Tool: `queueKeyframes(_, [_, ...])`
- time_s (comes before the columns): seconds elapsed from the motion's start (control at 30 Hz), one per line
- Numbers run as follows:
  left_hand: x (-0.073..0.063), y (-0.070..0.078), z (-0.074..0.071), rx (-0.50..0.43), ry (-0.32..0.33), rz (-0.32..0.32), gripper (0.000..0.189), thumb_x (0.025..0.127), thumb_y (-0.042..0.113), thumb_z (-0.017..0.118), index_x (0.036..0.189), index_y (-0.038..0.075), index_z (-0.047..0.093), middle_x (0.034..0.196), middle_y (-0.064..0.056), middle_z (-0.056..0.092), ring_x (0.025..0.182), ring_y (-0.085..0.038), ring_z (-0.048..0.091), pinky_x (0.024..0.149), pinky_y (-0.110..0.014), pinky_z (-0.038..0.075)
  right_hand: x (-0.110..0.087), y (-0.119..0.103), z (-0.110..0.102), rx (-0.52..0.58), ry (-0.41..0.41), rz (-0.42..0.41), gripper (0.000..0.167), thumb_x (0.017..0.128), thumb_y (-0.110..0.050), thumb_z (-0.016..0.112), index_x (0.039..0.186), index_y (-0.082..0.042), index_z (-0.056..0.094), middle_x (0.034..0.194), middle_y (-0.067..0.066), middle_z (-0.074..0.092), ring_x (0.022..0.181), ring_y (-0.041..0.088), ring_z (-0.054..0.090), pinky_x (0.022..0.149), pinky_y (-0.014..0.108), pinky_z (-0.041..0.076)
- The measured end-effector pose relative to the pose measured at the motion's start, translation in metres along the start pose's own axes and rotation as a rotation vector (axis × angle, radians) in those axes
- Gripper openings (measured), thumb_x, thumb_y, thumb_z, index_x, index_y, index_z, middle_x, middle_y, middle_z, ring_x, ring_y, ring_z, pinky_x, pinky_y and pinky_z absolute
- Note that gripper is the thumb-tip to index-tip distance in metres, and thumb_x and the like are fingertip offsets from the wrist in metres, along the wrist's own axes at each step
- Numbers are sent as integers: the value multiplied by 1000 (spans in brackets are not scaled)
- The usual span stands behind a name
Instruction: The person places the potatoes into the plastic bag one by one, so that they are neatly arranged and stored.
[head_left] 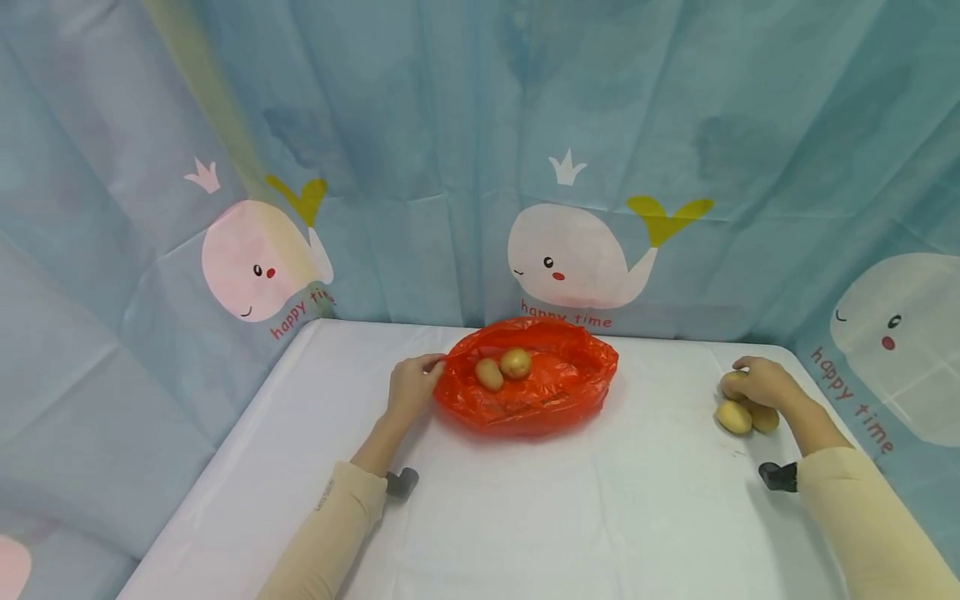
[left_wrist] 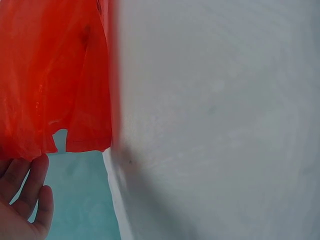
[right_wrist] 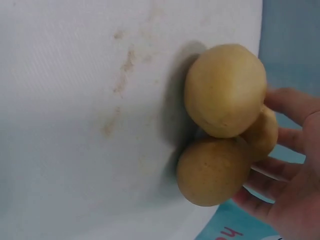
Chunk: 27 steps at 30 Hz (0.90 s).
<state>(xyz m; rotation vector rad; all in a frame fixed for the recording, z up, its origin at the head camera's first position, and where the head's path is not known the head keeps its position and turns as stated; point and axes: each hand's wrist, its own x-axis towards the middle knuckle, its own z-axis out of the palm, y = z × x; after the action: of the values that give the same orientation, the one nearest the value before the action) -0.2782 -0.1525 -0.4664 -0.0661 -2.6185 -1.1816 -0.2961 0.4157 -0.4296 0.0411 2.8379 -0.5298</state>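
A red plastic bag [head_left: 540,414] stands with its mouth spread wide near the table's back edge. Inside it lie two potatoes [head_left: 490,374], side by side towards the left. My left hand [head_left: 411,385] pinches the bag's left rim; in the left wrist view its fingers [left_wrist: 34,182] meet the edge of the red plastic. At the far right, three potatoes sit in a tight group. My right hand [head_left: 767,383] grips the rearmost potato [right_wrist: 263,134] with curled fingers. The two nearer potatoes, a pale one [right_wrist: 225,90] and a browner one [right_wrist: 213,172], rest against it.
The white table [head_left: 525,517] carries the bag and the potatoes. Behind and beside it hangs a blue curtain [head_left: 420,167] with whale prints. Black wrist straps [head_left: 778,477] show at the sleeve cuffs. Brownish smudges [right_wrist: 120,85] mark the table cover near the potato group.
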Motion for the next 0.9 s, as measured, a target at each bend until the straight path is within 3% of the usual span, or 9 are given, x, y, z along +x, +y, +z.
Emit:
queueKeyframes(0.7, [0, 2, -1, -13, 2, 15, 27, 96, 20, 61, 115, 4, 71, 110, -14, 73, 103, -29, 68, 91, -41, 57, -1, -3, 10, -66, 108, 10, 61, 88, -25, 60, 125, 20, 44, 120, 43, 50, 103, 55, 52, 91, 65, 44])
queueKeyframes(0.9, [-1, 1, -1, -20, -6, -1, 28, 96, 22, 61, 117, 5, 71, 112, -13, 73, 105, -29, 68, 92, -42, 57, -4, -9, 13, -105, 171, -17, 59, 84, -24, 59, 123, 19, 50, 117, 41, 55, 93, 49, 56, 88, 63, 46])
